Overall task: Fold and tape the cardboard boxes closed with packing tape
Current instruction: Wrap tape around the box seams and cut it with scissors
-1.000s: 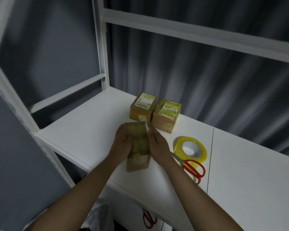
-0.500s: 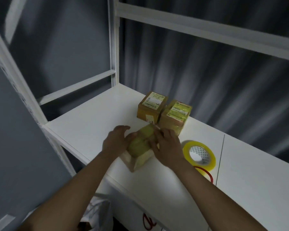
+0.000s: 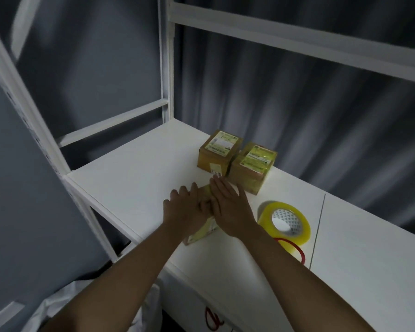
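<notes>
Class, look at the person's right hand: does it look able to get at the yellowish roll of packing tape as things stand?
Probably yes. The right hand lies flat on the small cardboard box, and the yellowish roll of packing tape lies just beside it on the white shelf top, with nothing between them.

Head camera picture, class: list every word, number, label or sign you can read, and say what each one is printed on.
No text can be read here.
Left box: a label on top and a small sticker on its front, print too blurred.
Right box: a label on top, too blurred.
Box under both hands: no print legible.
Tape roll: a patterned core, no words.
</notes>
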Motion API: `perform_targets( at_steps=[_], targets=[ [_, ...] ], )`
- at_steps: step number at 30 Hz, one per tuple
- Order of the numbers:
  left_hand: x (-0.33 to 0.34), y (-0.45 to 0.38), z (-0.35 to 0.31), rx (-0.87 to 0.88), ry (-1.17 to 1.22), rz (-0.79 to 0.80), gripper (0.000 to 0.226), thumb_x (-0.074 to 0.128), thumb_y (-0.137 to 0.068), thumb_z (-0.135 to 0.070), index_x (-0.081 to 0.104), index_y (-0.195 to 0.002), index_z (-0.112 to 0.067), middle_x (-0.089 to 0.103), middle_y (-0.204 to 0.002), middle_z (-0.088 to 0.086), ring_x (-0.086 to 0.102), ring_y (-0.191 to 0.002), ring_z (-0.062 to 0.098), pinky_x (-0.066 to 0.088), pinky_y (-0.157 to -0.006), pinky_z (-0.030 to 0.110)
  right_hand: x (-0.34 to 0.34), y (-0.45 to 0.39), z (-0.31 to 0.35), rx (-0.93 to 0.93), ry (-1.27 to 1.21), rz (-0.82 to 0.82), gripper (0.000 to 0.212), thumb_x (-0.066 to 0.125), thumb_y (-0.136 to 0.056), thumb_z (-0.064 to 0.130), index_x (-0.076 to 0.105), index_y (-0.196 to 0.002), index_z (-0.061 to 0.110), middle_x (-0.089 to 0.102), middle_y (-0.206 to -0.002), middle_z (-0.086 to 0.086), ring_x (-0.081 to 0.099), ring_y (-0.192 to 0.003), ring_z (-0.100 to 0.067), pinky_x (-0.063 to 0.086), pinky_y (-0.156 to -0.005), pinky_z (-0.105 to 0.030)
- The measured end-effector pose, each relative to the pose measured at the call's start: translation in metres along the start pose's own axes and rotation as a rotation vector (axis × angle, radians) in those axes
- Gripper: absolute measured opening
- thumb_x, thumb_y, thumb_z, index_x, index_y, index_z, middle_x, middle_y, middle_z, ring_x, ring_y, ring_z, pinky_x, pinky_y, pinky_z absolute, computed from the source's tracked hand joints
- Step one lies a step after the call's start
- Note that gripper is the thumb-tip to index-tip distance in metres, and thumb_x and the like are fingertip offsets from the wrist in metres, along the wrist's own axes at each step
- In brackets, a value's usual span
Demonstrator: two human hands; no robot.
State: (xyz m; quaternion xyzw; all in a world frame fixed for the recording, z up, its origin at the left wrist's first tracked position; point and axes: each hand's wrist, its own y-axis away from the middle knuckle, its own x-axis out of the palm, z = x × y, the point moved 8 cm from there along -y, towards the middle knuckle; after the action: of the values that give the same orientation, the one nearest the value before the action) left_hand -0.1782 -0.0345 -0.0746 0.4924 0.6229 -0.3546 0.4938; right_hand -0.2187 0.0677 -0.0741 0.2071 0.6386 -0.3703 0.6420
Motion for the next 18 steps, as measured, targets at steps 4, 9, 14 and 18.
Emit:
perform_targets(
  at_steps=[4, 9, 14, 18],
  targets=[
    [0.005, -0.001, 0.003, -0.017, 0.023, 0.04, 0.059, 0.024, -0.096, -0.045, 0.015, -0.148, -0.019, 0.038, -0.135, 0.011, 0.038, -0.12, 0.032, 0.039, -0.091, 0.041, 0.003, 0.031, 0.001, 0.058, -0.237, -0.065, 0.068, 0.002, -0.1, 0.044, 0.044, -0.141, 0.008, 0.033, -0.152, -0.003, 0.018, -0.143, -0.008, 0.0, -0.118, -0.031],
    [0.002, 0.001, 0.003, -0.037, 0.093, 0.042, 0.051, 0.024, -0.098, -0.044, 0.024, -0.143, -0.02, 0.042, -0.131, 0.011, 0.038, -0.118, 0.032, 0.039, -0.089, 0.041, -0.011, 0.092, -0.004, 0.392, -0.757, -0.206, 0.043, 0.036, -0.103, 0.023, 0.032, -0.145, 0.026, 0.027, -0.146, 0.018, 0.022, -0.14, -0.001, 0.016, -0.108, -0.006],
    [0.006, -0.006, 0.016, -0.047, 0.357, 0.258, 0.054, 0.028, -0.096, -0.056, 0.049, -0.132, -0.021, 0.055, -0.131, 0.006, 0.052, -0.116, 0.025, 0.041, -0.101, 0.038, -0.018, 0.078, 0.011, 0.649, -1.491, -0.329, 0.039, 0.035, -0.101, 0.009, 0.028, -0.135, 0.028, 0.048, -0.118, 0.018, 0.053, -0.105, 0.013, 0.041, -0.068, 0.003],
    [0.022, 0.009, 0.004, -0.006, 0.913, 0.427, 0.067, 0.033, -0.092, -0.06, 0.024, -0.149, -0.026, 0.042, -0.144, -0.004, 0.048, -0.127, 0.015, 0.036, -0.103, 0.022, 0.023, 0.053, 0.011, 0.749, -1.601, -0.182, 0.061, 0.049, -0.099, 0.025, 0.016, -0.149, 0.036, 0.045, -0.14, 0.006, 0.054, -0.119, -0.017, 0.053, -0.091, -0.036]
  ],
)
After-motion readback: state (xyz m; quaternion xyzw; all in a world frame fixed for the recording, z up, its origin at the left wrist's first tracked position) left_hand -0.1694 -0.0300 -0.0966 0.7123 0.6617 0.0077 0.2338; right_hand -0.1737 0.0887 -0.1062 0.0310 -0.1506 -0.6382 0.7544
